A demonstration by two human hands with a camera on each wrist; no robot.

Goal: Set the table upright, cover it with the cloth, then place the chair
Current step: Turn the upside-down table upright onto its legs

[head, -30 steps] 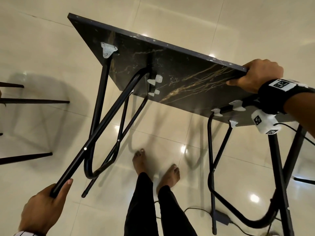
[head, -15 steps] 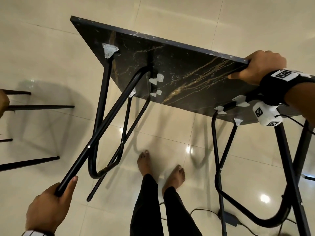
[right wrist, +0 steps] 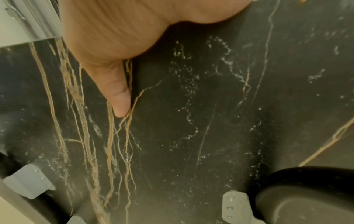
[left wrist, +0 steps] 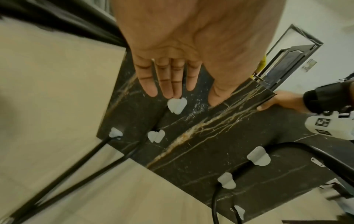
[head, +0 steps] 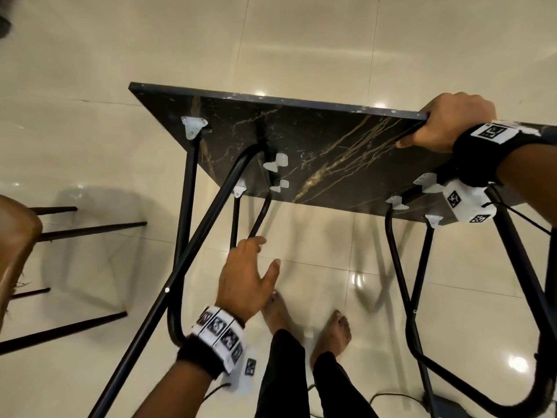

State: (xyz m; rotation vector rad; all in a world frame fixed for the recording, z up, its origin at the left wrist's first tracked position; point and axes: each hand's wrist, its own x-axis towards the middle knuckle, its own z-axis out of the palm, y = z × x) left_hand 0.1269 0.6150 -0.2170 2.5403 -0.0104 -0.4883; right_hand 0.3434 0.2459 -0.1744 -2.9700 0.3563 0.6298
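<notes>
The table (head: 316, 152) is tilted off the floor, its black gold-veined underside and white leg brackets facing me. My right hand (head: 446, 125) grips the tabletop's far right edge, thumb (right wrist: 116, 94) pressed flat on the underside (right wrist: 191, 121). My left hand (head: 262, 254) is open between the left black tube legs (head: 187, 236), fingers (left wrist: 168, 81) straight and pointing at the underside (left wrist: 229, 144), holding nothing. The chair (head: 15, 236), brown seat and thin black legs, lies at the left edge. No cloth is in view.
My bare feet (head: 331, 336) stand on the glossy cream tiled floor (head: 301, 40) just under the table. A black cable and adapter (head: 391, 399) lie on the floor at the bottom right. A dark door (left wrist: 293, 63) shows behind the table in the left wrist view.
My left hand let go of the table leg's end and moved up and right, between the legs. The table stays held by my right hand. The chair seat came into view.
</notes>
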